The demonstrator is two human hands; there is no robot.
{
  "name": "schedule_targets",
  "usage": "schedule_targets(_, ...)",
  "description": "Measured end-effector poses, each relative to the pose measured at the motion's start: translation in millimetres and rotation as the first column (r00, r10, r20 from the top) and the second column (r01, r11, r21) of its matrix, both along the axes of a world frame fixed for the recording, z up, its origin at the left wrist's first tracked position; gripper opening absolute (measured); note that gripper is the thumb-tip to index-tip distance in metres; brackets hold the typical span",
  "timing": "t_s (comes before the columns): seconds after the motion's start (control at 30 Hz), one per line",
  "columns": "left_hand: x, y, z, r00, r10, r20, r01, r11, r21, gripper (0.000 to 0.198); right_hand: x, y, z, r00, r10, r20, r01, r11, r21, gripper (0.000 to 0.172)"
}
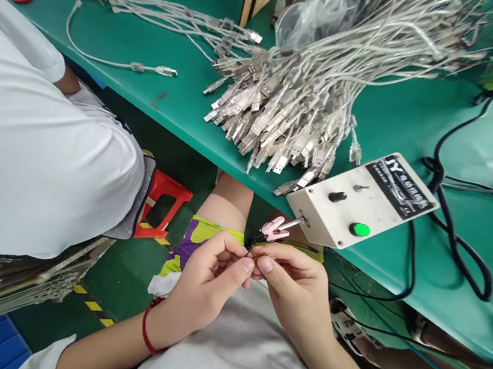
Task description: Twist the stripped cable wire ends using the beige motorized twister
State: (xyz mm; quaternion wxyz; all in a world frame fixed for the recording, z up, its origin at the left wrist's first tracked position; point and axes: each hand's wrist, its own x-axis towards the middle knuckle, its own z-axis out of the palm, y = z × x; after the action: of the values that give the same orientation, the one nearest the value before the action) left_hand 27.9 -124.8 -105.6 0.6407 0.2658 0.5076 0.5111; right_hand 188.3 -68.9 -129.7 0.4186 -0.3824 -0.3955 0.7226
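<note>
My left hand point(201, 287), with a red cord round its wrist, is closed in a pinch in front of my body. My right hand point(298, 283) pinches too, its fingertips almost touching the left ones. Between them run thin wires point(262, 255), one of them reddish; their ends are mostly hidden by my fingers. Just above the fingertips is a pink clip point(273, 229), on the metal shaft of a white control box point(332, 212). That box has a green button, a black knob and a small switch, and lies at the table's edge.
A big pile of grey USB cables point(298, 93) covers the green table point(158, 99), with a clear plastic bag point(323, 8) behind it. Black cords point(450, 230) coil at right. On the left a person in a white shirt point(40, 133) sits by a red stool point(164, 198).
</note>
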Motion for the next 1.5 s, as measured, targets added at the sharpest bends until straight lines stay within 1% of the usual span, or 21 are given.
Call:
schedule_targets(0.1,0.3,2.7,-2.7,0.997,0.019,0.08,-0.02,1.0,0.015,0.038,0.5,-0.9,-3.3,0.999,-0.019,0.027,0.02,1.0,-0.007,0.01)
schedule_targets(0.2,0.6,5.1,-5.1,0.988,0.014,0.151,-0.016,1.0,0.01,0.043,-0.5,-0.8,-4.4,0.998,-0.052,0.033,0.051,0.998,0.034,0.009)
schedule_targets(0.33,0.7,5.4,-8.0,0.976,-0.028,0.215,0.029,1.0,0.0,0.043,-0.3,0.1,-5.1,0.995,-0.101,0.012,0.099,0.987,0.126,0.007)
schedule_targets(0.47,0.0,4.2,-11.0,0.976,-0.054,0.211,0.057,0.998,-0.008,0.041,3.8,1.7,-5.5,0.989,-0.14,0.046,0.13,0.975,0.179,0.014)
schedule_targets(0.53,-0.5,4.2,-11.9,0.981,-0.043,0.188,0.047,0.999,-0.018,0.04,6.1,2.7,-5.8,0.99,-0.127,0.061,0.114,0.977,0.18,0.015)
schedule_targets(0.67,-0.6,5.5,-12.7,0.983,0.0,0.184,0.002,1.0,-0.014,0.039,10.3,2.6,-7.8,0.992,-0.101,0.075,0.092,0.988,0.12,0.016)
schedule_targets(0.8,0.8,5.1,-15.9,0.977,0.006,0.212,-0.008,1.0,0.009,0.037,13.4,-2.3,-10.5,0.999,0.0,0.034,-0.003,0.995,0.095,0.022)
schedule_targets(0.83,1.2,4.8,-17.0,0.976,0.002,0.218,-0.005,1.0,0.015,0.036,13.5,-3.9,-10.7,0.999,0.022,0.037,-0.025,0.996,0.08,0.019)
schedule_targets(0.9,1.9,4.3,-18.7,0.975,-0.007,0.223,0.003,1.0,0.022,0.034,12.7,-6.3,-10.5,0.999,0.033,0.044,-0.035,0.999,0.042,0.008)
schedule_targets(0.97,2.4,4.3,-19.5,0.976,-0.012,0.216,0.007,1.0,0.024,0.033,11.1,-7.6,-10.3,0.999,0.016,0.038,-0.016,1.0,0.02,0.004)
schedule_targets(1.3,5.5,4.3,-19.9,0.995,0.035,0.098,-0.036,0.999,0.014,0.027,9.9,-13.8,-19.9,0.996,-0.08,0.05,0.079,0.997,0.017,0.006)
schedule_targets(1.5,9.2,5.0,-23.3,0.997,0.078,-0.014,-0.078,0.997,-0.01,0.018,6.8,-9.7,-13.0,0.988,-0.155,0.024,0.153,0.987,0.057,0.007)
